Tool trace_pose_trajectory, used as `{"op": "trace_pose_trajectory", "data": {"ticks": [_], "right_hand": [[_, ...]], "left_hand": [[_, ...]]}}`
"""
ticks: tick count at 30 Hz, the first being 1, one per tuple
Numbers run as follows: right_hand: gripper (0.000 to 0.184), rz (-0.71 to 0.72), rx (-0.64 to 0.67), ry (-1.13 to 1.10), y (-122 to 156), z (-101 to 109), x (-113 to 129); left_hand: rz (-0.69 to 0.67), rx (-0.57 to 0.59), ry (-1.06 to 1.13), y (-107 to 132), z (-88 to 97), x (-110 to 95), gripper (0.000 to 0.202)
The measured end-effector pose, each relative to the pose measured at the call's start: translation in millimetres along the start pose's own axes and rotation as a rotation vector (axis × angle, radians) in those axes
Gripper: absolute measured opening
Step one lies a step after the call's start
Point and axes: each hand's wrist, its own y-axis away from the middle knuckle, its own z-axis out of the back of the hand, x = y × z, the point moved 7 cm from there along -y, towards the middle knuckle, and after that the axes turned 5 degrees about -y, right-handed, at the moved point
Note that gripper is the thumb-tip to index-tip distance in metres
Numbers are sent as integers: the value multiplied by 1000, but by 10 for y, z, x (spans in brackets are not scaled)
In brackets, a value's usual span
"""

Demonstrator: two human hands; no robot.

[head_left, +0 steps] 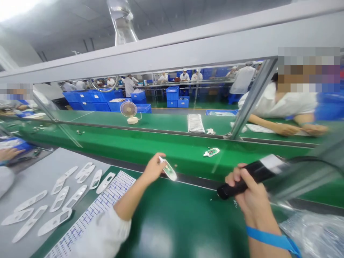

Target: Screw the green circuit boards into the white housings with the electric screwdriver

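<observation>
our left hand (153, 167) pinched a small white casing (168, 169) between thumb and fingertips, arm stretched out to the near edge of the green conveyor belt (150, 145). our right hand (248, 193) was clenched around a black power tool (242, 181), its tip pointing down and left toward the green work surface (182, 218), its pale-banded rear end angled up to the right. the two hands were well apart, and the casing hung in the air to the left of the tool's tip, not touching it. a blue wrist strap (271, 239) circled our right forearm.

to our left, a grey mat (40, 172) carried white shells (60, 199) laid out in loose rows, with a printed label sheet (107, 200) just beside them, partly under our left sleeve. further out on the belt a second casing (211, 152) lay alone, well apart from the one we held. a crumpled clear plastic bag (314, 229) sat at our lower right.

across the belt, a small desk fan (129, 111) and a ribbed white stack (195, 123) stood on the far table, where a co-worker in white (282, 105) leaned with both forearms down. another person's hand (8, 154) showed at the left edge. blue crates (88, 96) lined the floor behind, among more workers in white.
</observation>
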Motion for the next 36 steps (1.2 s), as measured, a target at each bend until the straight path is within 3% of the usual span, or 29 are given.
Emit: {"op": "trace_pose_trajectory", "data": {"ticks": [3,6,10,12,15,17,20,36], "right_hand": [[37,38,11,56,6,-9,49],[34,56,23,69,27,-53,61],[30,78,59,94,64,-190,9],[28,87,81,127,89,-272,-33],[27,90,113,189,134,-383,-91],[28,89,128,236,161,-435,-120],[28,81,142,276,186,-472,-151],[26,28,203,397,210,-524,-255]], "left_hand": [[69,68,79,459,-611,-264,10],[71,50,-84,728,-828,-471,8],[-109,101,-281,775,-847,-668,11],[-199,134,-238,766,-850,-718,8],[-328,216,-115,787,-912,-778,24],[-380,281,-82,809,-977,-794,20],[-408,317,-79,816,-1027,-792,11],[-376,318,-66,806,-1073,-764,8]]}}
